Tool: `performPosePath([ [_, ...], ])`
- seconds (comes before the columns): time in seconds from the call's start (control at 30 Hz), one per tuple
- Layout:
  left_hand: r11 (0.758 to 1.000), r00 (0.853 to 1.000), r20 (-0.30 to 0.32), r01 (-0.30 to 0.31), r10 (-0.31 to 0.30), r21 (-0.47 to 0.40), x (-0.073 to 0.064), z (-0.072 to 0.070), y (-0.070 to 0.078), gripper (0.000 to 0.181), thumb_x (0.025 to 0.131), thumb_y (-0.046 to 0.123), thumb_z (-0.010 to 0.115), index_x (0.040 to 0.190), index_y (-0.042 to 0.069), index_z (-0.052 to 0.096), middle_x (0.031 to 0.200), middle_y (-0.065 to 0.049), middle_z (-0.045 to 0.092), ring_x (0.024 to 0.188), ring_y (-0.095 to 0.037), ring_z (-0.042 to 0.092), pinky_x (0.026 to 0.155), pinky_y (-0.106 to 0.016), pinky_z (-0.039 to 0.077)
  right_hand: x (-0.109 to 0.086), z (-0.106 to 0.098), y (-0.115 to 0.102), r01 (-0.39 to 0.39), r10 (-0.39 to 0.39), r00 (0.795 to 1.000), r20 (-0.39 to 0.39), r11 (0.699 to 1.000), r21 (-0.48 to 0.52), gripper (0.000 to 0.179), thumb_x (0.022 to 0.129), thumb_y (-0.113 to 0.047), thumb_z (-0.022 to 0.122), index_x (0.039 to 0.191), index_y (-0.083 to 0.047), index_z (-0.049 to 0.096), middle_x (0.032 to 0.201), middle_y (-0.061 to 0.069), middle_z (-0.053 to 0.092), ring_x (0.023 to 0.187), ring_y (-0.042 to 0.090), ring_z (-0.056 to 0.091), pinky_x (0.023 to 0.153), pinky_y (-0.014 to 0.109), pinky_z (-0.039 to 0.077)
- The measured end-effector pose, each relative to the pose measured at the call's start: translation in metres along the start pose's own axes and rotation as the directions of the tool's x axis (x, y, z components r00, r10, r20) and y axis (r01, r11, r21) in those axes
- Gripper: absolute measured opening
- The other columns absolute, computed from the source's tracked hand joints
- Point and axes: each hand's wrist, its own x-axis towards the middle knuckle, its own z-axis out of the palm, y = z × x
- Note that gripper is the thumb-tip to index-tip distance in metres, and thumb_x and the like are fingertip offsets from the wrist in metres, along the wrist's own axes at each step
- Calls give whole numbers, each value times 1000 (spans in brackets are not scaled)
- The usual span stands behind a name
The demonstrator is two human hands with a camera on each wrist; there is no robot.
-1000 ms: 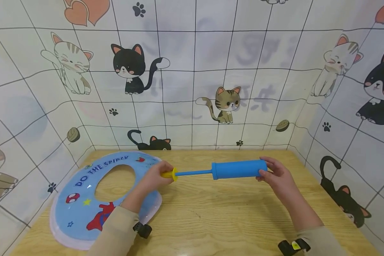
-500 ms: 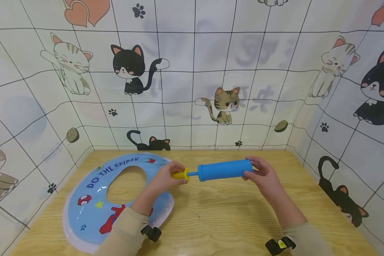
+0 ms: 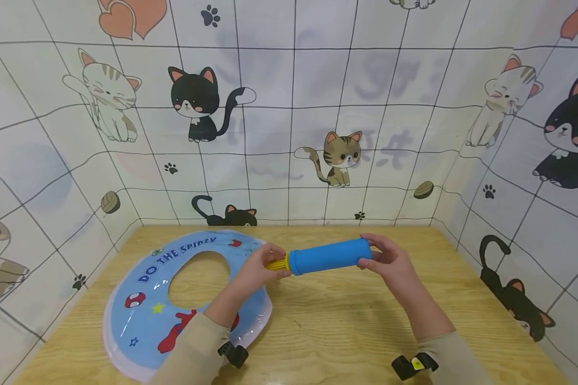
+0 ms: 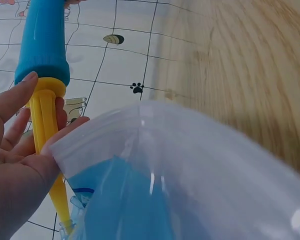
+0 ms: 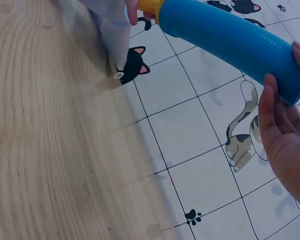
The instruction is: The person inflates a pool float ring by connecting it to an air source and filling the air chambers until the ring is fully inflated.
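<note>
A blue hand pump (image 3: 329,256) is held in the air between my two hands, tilted slightly up to the right, its rod not showing. My left hand (image 3: 260,274) pinches the yellow nozzle (image 4: 43,117) at its left end. In the left wrist view, the nozzle's thin tip reaches a clear valve (image 4: 65,231) beside the inflatable ring. My right hand (image 3: 391,267) grips the barrel's far end between thumb and fingers. The light-blue inflatable ring (image 3: 142,331), printed with lettering and cartoon figures, lies under my left forearm, which hides part of it.
Everything is over a wooden table (image 3: 337,342). A white cloth (image 3: 265,123) with grid lines and cartoon cats stands behind the table and along both sides. Each wrist wears a black camera (image 3: 233,354).
The pump's barrel has slid left along its blue rod up against the yellow nozzle. My right hand moved left with it. My left hand and the ring shifted right.
</note>
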Motion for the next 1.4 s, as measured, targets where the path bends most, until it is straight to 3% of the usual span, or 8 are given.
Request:
performPosePath([
  [0.13,1000,999,27,-22,22,-15,-4,-8,-3,43,84,10,77,123,11,58,118,-11,66,108,-28,60,88,-39,50,-5,-12,-5,28,-27,998,49,999,-20,44,89,-1,68,131,-10,57,130,-5,53,102,12,65,82,29,54],
  [0.37,992,995,74,-78,70,103,-17,-33,-14,40,83,10,78,120,12,62,120,-9,65,114,-29,59,92,-43,49,-16,-43,-7,32,-24,971,239,999,-26,47,85,10,68,126,-8,55,129,0,52,105,17,64,80,35,55],
  [0.47,983,990,108,-104,88,150,-23,-41,-20,40,84,12,78,121,12,62,121,-7,64,115,-29,58,94,-44,48,-21,-54,-9,20,-7,961,275,999,-44,48,83,11,69,124,-9,57,127,-2,55,106,16,64,79,36,56],
  [0.6,976,985,138,-131,107,176,-31,-50,-25,41,85,14,77,123,10,61,121,-5,64,115,-27,59,97,-43,46,-29,-63,-16,66,-19,964,266,983,-169,46,80,10,73,121,-4,58,122,-5,59,100,15,66,76,35,56],
  [0.77,977,977,180,-144,116,155,-39,-57,-28,42,87,15,75,126,8,59,121,-5,64,113,-25,59,95,-34,48,-39,-64,-31,178,-85,958,273,925,-336,48,75,5,80,118,-2,60,116,-8,61,87,16,66,72,32,56],
  [0.97,986,979,172,-130,112,99,-46,-55,-25,42,87,13,75,126,5,60,122,-9,64,114,-28,59,92,-28,49,-45,-56,-35,224,-141,951,277,928,-298,50,73,11,79,118,0,61,114,-4,62,86,17,65,73,27,54],
  [1.2,981,983,141,-134,114,141,-46,-37,-17,40,84,13,77,121,6,64,119,-7,65,109,-26,61,89,-30,51,-46,-32,-22,120,-62,965,254,968,-221,44,75,6,79,115,-2,62,111,-4,62,87,19,66,75,30,55],
  [1.4,977,983,147,-134,111,163,-43,-22,-9,41,83,16,79,121,10,64,118,-5,66,108,-24,62,90,-35,51,-43,-9,-20,33,20,969,247,977,-211,43,77,-2,81,114,-2,61,109,13,60,87,23,66,74,35,56],
])
